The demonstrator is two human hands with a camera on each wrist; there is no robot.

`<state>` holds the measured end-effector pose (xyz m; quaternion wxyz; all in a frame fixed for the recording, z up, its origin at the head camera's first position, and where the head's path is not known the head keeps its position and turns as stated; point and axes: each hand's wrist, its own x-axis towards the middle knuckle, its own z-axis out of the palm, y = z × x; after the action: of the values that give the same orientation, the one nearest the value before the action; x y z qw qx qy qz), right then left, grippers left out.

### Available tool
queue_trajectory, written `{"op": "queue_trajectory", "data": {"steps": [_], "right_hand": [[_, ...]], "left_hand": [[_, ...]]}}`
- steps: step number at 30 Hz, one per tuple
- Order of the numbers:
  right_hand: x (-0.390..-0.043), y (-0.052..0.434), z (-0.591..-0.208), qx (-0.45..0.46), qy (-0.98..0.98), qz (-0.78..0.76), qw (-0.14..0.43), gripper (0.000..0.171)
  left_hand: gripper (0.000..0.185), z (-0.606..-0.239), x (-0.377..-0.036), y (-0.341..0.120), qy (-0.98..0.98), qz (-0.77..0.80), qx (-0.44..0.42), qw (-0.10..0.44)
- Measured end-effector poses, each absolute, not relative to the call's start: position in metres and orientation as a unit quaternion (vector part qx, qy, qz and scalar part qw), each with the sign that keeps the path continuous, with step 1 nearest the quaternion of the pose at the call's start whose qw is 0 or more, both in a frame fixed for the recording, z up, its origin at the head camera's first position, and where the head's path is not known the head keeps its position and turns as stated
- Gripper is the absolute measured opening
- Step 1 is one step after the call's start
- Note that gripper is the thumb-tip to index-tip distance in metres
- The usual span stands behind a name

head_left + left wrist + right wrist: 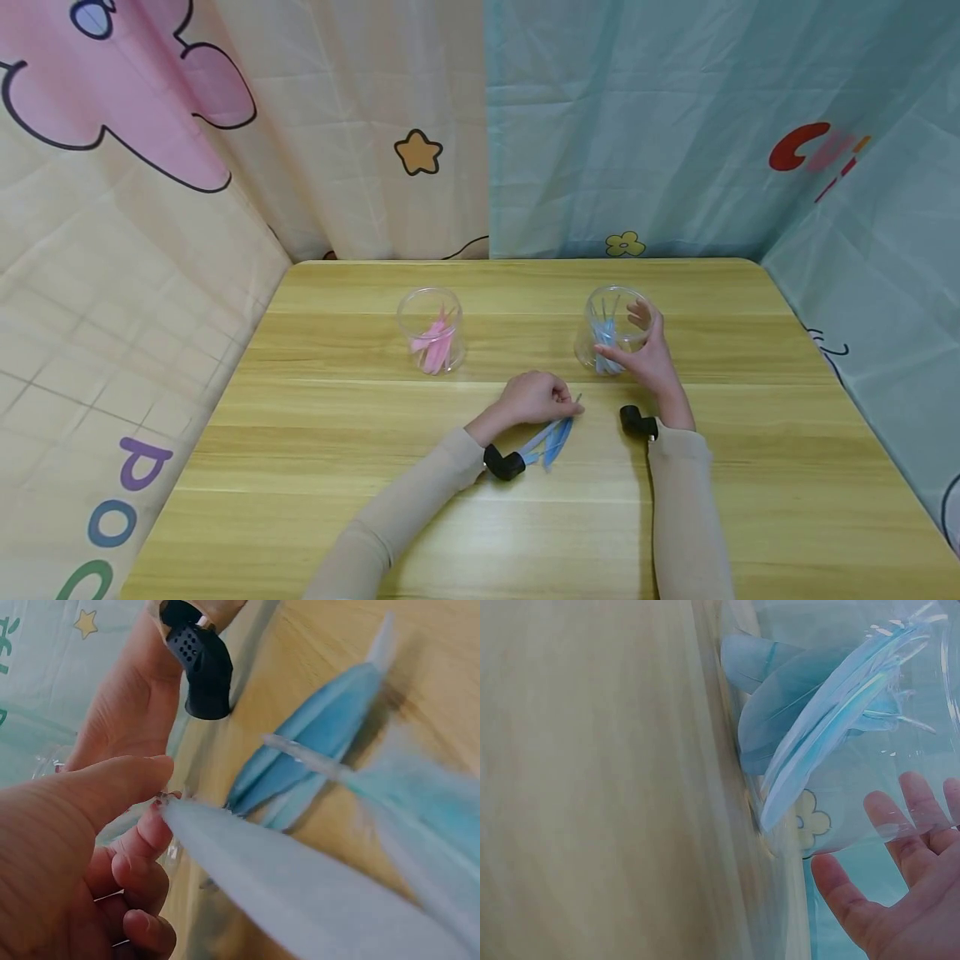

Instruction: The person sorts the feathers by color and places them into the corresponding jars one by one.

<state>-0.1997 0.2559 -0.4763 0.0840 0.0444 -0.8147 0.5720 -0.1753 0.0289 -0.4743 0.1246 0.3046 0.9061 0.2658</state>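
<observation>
My left hand [536,397] pinches the quill end of a pale blue-white feather [300,892] between thumb and forefinger, low over the table. Beneath and beside it lie a deeper blue feather [315,727] and a pale turquoise feather [420,810]. My right hand [651,354] is curved round the right side of a clear plastic cup [587,353], its thumb in front and its fingers near the far wall. Several light blue feathers [825,727] stand in that cup, quills up and leaning.
To the left stands another clear plastic cup [406,321], holding several pink feathers [437,346]. Both cups are on the wooden table [315,417], towards its far edge. Patterned curtains [360,125] hang behind the table and at its sides.
</observation>
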Motion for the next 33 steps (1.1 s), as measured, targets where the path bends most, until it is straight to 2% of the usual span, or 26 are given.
{"op": "queue_trajectory", "data": {"steps": [11,21,25,33], "right_hand": [[-0.199,0.255,-0.475,0.046,-0.811,0.578,0.082,0.104],[-0.198,0.254,-0.471,0.052,-0.802,0.59,0.076,0.101],[-0.193,0.251,-0.462,0.053,-0.796,0.599,0.067,0.1],[-0.2,0.256,-0.475,0.048,-0.805,0.586,0.076,0.102]], "left_hand": [[0.025,-0.458,-0.179,0.028,0.859,0.395,0.292,0.147],[0.024,-0.43,-0.186,0.032,0.781,0.546,0.274,0.132],[0.021,-0.418,-0.194,0.039,0.724,0.632,0.265,0.072],[0.019,-0.364,-0.194,0.051,0.63,0.737,0.231,-0.078]]}}
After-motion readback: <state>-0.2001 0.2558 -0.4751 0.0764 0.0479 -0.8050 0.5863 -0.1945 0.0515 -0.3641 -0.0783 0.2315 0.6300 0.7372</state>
